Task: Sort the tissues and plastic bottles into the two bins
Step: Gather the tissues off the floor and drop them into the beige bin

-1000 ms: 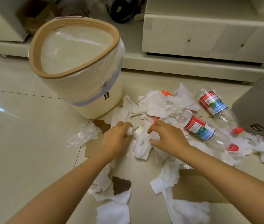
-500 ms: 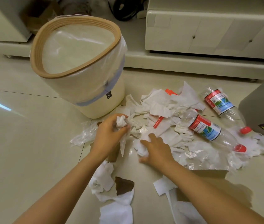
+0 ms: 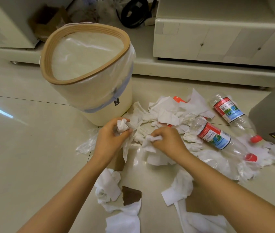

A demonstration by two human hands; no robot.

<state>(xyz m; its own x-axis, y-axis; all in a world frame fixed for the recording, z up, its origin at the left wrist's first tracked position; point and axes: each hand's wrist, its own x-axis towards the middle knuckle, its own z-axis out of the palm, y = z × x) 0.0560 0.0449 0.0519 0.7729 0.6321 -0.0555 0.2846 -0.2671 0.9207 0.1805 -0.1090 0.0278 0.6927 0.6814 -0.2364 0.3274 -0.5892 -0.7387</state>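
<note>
Left hand: the left hand (image 3: 110, 137) grips a crumpled wad (image 3: 123, 126) of tissue, fingers curled round it; a strip of the tissue hangs down below the hand.
Right hand: the right hand (image 3: 168, 142) pinches a second tissue (image 3: 151, 140) at its upper edge; the lower part of that tissue lies on the floor (image 3: 24, 157).
Hand spacing: near each other, not touching, in front of the bin.
Bin: the bin (image 3: 89, 78) stands upright on the floor, left of the pile, with a tan rim and a clear liner folded over the rim.
Second bin: a grey bin (image 3: 274, 118) stands at the right edge, partly out of frame.
Tissue pile: the pile (image 3: 170, 113) lies on the floor beyond the hands, between the two bins. More loose tissues lie near the forearms.
Bottle 1: the near bottle (image 3: 217, 137) lies on its side against the pile's right edge, red cap toward the viewer.
Bottle 2: the far bottle (image 3: 231, 111) lies on its side just beside the grey bin, red cap toward the viewer.
Cabinet: a pale cabinet (image 3: 217, 41) stands behind the pile.
</note>
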